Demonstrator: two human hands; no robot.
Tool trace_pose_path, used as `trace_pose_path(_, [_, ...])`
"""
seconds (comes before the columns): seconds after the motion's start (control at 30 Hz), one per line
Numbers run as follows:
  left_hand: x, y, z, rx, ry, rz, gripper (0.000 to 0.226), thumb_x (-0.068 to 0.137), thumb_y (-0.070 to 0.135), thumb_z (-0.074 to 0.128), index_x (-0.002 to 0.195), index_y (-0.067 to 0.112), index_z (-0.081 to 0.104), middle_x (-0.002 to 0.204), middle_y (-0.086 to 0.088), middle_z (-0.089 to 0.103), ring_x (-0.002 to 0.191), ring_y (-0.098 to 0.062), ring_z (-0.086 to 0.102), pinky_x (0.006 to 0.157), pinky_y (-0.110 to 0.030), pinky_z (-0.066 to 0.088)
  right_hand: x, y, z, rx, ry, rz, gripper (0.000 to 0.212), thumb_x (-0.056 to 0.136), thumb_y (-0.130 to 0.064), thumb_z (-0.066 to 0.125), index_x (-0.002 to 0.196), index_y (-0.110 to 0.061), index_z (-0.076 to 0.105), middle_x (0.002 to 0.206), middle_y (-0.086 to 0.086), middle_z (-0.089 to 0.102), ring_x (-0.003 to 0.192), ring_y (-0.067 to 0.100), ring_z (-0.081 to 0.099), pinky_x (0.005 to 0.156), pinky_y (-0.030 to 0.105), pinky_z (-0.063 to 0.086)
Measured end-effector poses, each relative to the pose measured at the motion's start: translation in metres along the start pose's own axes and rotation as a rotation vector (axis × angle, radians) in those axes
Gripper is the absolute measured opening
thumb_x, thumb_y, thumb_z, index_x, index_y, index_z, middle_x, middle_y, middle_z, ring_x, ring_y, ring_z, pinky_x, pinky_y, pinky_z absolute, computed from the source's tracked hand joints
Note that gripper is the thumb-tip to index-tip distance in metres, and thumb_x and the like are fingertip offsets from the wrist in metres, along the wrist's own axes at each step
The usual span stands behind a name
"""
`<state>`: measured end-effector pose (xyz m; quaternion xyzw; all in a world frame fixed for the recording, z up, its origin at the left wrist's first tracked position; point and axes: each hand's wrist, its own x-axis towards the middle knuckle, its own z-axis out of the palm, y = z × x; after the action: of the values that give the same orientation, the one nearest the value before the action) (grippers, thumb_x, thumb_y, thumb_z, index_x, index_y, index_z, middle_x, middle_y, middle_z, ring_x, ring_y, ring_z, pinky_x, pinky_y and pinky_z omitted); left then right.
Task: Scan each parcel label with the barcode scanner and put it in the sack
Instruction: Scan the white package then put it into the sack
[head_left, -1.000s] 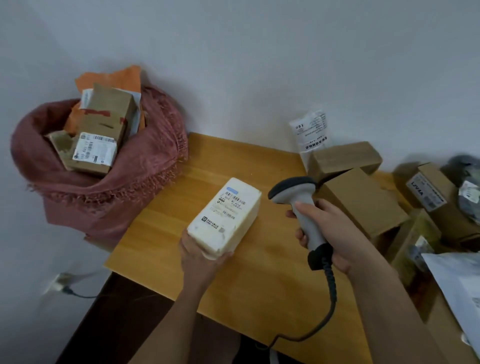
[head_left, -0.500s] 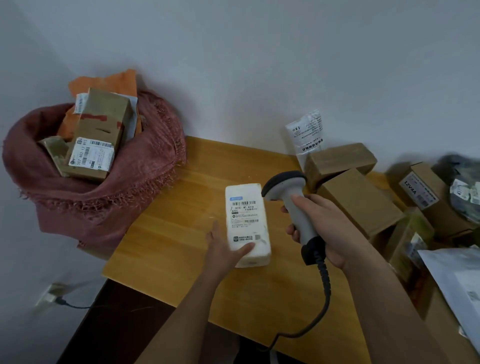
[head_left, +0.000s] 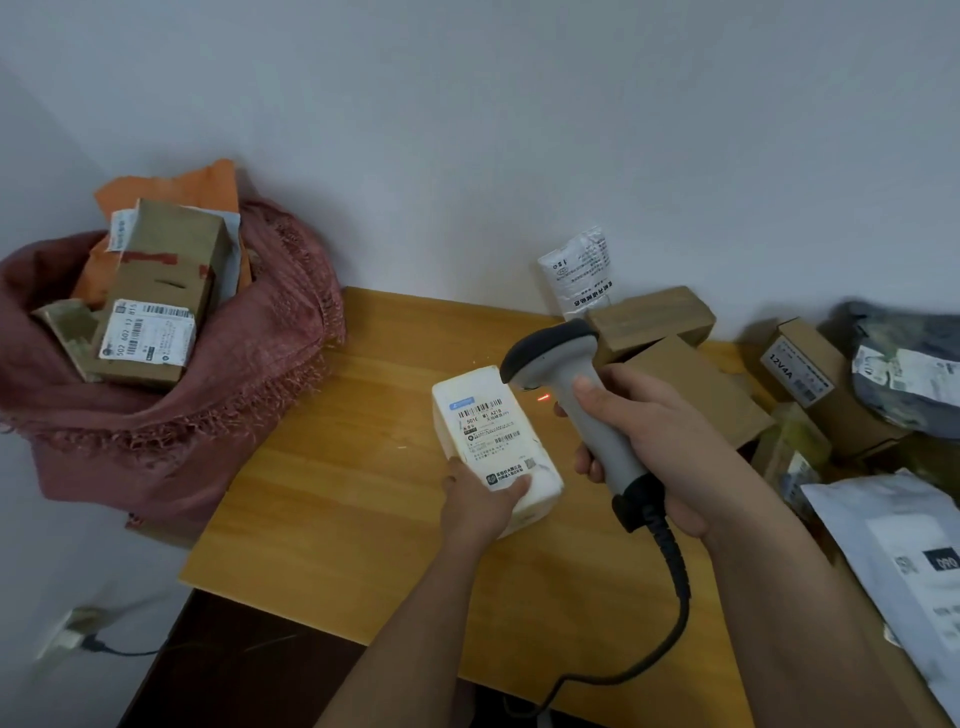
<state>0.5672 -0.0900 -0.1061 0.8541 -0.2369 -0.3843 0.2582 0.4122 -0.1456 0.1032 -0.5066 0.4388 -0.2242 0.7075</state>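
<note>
A white parcel (head_left: 491, 431) with a barcode label on top lies on the wooden table (head_left: 337, 493). My left hand (head_left: 480, 501) grips its near end, thumb on the label. My right hand (head_left: 660, 441) grips the handle of a grey barcode scanner (head_left: 571, 384), whose dark head sits just above the parcel's far right corner. A short red light mark shows on the table right of the parcel. The dull red sack (head_left: 218, 395) stands left of the table, holding several brown boxes.
Brown cardboard boxes (head_left: 654, 317), a white plastic mailer (head_left: 579, 270) against the wall, a grey bag (head_left: 909, 364) and a large white mailer (head_left: 904, 561) crowd the table's right side. The scanner's cable (head_left: 670, 587) runs down over the near edge. A wall socket sits low left.
My left hand turned the parcel from a tilt to lying lengthwise and flat on the table. The scanner moved down close over its far corner, and a red light appeared.
</note>
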Motion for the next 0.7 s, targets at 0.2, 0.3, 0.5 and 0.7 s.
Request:
trace_pose_path(0.2, [-0.005, 0.012, 0.005, 0.051, 0.014, 0.004, 0.11, 0.075, 0.059, 0.072, 0.151, 0.012, 0.008, 0.14, -0.01, 0.042, 0.124, -0.031, 0.05, 0.092, -0.039, 0.045, -0.009, -0.005, -0.007, 0.027, 0.007, -0.021, 0.026, 0.097, -0.032, 0.061, 0.116, -0.015, 0.061, 0.113, 0.018, 0.065, 0.06, 0.017, 0.063, 0.053, 0.026, 0.052])
trace_pose_path(0.3, [-0.007, 0.016, 0.006, 0.047, 0.014, -0.009, 0.109, 0.076, 0.058, 0.073, 0.151, 0.01, 0.01, 0.14, -0.01, 0.044, 0.123, -0.032, 0.051, 0.095, -0.042, 0.048, -0.013, -0.008, -0.011, 0.052, 0.02, -0.028, 0.026, 0.096, -0.031, 0.061, 0.115, -0.013, 0.061, 0.112, 0.018, 0.065, 0.057, 0.017, 0.062, 0.05, 0.025, 0.051])
trace_pose_path(0.5, [-0.009, 0.022, 0.009, 0.047, 0.03, -0.006, 0.106, 0.076, 0.056, 0.074, 0.149, 0.008, 0.013, 0.137, -0.01, 0.048, 0.122, -0.03, 0.052, 0.094, -0.045, 0.05, -0.017, -0.008, -0.023, 0.107, 0.013, -0.05, 0.026, 0.095, -0.029, 0.062, 0.112, -0.009, 0.062, 0.102, 0.011, 0.068, 0.055, 0.017, 0.061, 0.048, 0.025, 0.051])
trace_pose_path(0.7, [-0.008, 0.011, 0.005, -0.032, 0.019, 0.002, 0.094, 0.074, 0.049, 0.079, 0.143, 0.014, 0.025, 0.135, -0.002, 0.053, 0.12, -0.026, 0.056, 0.09, -0.039, 0.049, 0.011, 0.03, -0.037, 0.204, 0.095, 0.035, 0.024, 0.092, -0.026, 0.07, 0.112, -0.014, 0.064, 0.095, 0.008, 0.072, 0.053, 0.015, 0.059, 0.047, 0.024, 0.049])
